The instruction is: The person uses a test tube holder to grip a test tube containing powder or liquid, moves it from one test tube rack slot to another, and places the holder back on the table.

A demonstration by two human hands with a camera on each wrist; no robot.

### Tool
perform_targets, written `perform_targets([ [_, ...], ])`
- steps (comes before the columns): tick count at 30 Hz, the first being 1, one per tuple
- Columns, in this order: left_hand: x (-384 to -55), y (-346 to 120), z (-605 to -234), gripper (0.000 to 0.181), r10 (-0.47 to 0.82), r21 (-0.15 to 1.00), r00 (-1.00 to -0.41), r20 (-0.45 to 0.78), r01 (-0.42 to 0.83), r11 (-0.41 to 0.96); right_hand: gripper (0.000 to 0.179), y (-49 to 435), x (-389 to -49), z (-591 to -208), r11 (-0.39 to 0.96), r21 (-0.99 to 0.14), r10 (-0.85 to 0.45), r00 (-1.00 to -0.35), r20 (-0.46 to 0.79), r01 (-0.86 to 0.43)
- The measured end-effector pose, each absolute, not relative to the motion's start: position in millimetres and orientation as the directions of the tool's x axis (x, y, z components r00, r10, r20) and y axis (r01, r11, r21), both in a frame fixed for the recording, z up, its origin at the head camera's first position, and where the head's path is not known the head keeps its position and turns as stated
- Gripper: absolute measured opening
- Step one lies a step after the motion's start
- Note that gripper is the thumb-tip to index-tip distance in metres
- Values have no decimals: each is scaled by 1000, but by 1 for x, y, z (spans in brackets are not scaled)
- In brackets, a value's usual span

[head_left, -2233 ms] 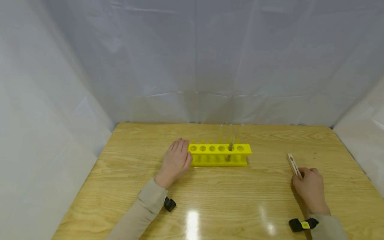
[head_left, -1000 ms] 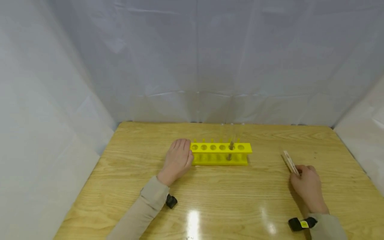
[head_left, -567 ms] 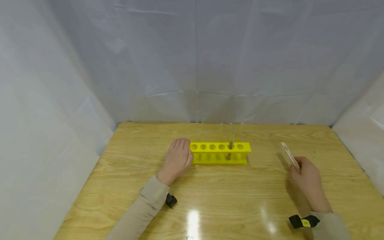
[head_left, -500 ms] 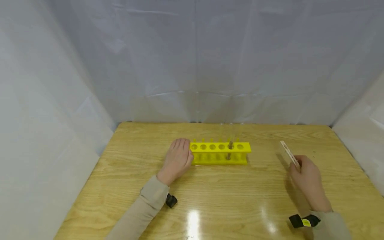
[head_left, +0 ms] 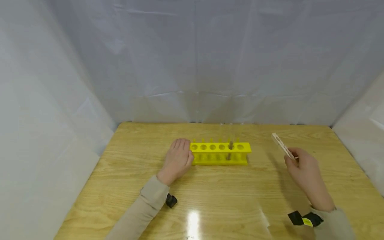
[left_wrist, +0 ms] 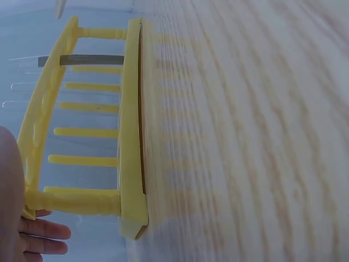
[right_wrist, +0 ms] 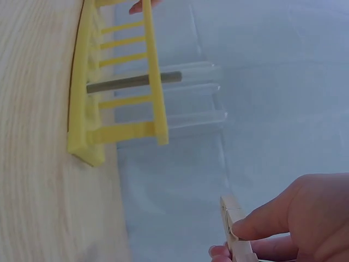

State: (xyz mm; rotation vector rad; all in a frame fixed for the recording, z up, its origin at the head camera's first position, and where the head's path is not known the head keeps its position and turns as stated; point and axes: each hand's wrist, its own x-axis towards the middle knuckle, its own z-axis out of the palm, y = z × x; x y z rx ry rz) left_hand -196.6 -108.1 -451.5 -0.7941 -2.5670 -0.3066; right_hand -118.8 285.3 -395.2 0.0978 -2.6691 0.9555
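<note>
One pale wooden clothespin [head_left: 282, 145] tilts above the table [head_left: 222, 193], to the right of the rack and well apart from it, pinched at its near end between the thumb and bent fingers of my right hand [head_left: 309, 176]. Whether its tip is spread, I cannot tell. As I judge it, the hold calls for a light, even pinch far back on the legs: too hard could spring the tip early, too loose could let it twist.

Across from it, my left hand [head_left: 177, 160] grips the left end of the yellow rack [head_left: 220, 163]; firm, level pressure there should stop the base sliding.

The clothespin is slim, smooth and unpainted, with a rounded opening near its far end. The rack looks like molded plastic, six round holes along its top bar, ridged end posts and slender pegs. Three clear, thin test tubes [right_wrist: 202, 119], likely glass, rise at its right-hand part; a straight gray-brown strip [right_wrist: 117, 83] appears to stand inside one. Beyond the glossy wood grain of the table hangs creased, pale gray sheeting [head_left: 195, 66].
</note>
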Motion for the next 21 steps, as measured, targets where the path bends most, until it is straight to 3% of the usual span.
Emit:
perform_targets([
  [15, -197, -107, -450, 37, 489, 80, -746, 452, 580, 811, 37, 261, -124, -365, 777, -610, -10, -973, 231, -153],
  [21, -197, -106, -451, 35, 494, 80, -738, 460, 588, 805, 34, 251, -127, -356, 781, -583, -67, -958, 278, -224],
])
